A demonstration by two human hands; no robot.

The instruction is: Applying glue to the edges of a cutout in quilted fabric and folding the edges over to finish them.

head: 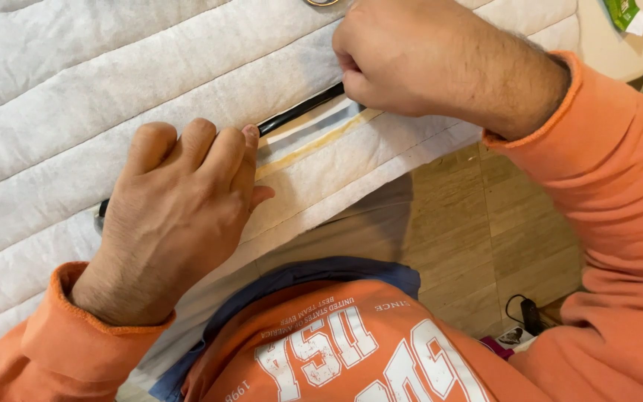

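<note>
A white quilted padded sheet (98, 89) covers the work surface in front of me. A thin black strip or rod (299, 110) lies across it, with a yellowish tape line (314, 145) just below. My left hand (176, 208) presses knuckles-down on the sheet, fingers curled over the left part of the black strip and hiding it. My right hand (426, 59) is closed into a fist around the strip's right end at the top of the view. Both arms wear orange sleeves.
A wooden plank floor (485, 223) shows below the sheet's edge on the right. A black cable and small plug (526, 313) lie on the floor. A green packet (623, 11) sits on a pale surface at top right. A metal ring (323, 2) peeks in at the top.
</note>
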